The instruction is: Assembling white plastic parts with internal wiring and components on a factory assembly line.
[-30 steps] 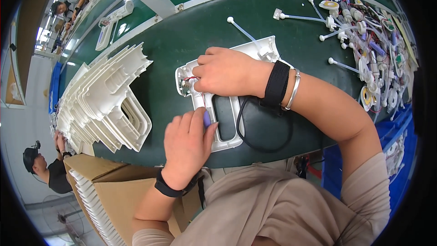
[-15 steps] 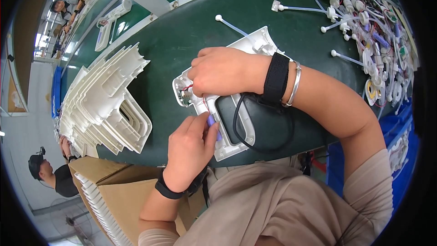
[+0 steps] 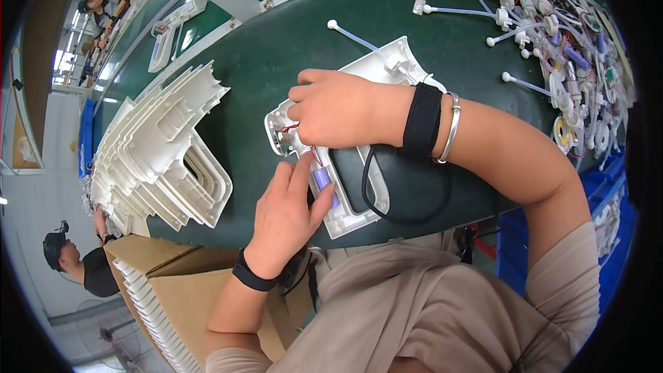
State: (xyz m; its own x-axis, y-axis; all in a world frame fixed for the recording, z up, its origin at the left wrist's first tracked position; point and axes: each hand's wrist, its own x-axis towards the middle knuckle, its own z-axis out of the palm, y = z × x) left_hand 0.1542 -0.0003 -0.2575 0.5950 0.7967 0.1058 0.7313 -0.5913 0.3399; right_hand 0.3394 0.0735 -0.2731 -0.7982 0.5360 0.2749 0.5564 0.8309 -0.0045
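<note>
A white plastic housing half (image 3: 380,205) with a looped handle lies on the green table in front of me. In its handle channel rests a purple cylindrical battery (image 3: 322,179), red wires leading from its upper end. My left hand (image 3: 282,200) lies beside it, fingers stretched along the housing and thumb at the battery's lower part. Across the housing's middle reaches my right hand (image 3: 331,110), fingers curled down near the red wires (image 3: 290,128) and a small circuit board (image 3: 283,139); its fingertips are hidden. A tube with a white ball end (image 3: 352,34) sticks out at the housing's far end.
Nested white housing halves (image 3: 159,145) stand at the left. A heap of tubes, wires and white parts (image 3: 580,69) covers the table's right side. Below the left edge is a cardboard box (image 3: 200,297); a blue bin (image 3: 608,193) is at right. Other people (image 3: 76,262) work farther left.
My left fingers have loosened from the battery and straightened toward the circuit board, leaving more of the battery showing. My right hand stays over the housing, barely moved.
</note>
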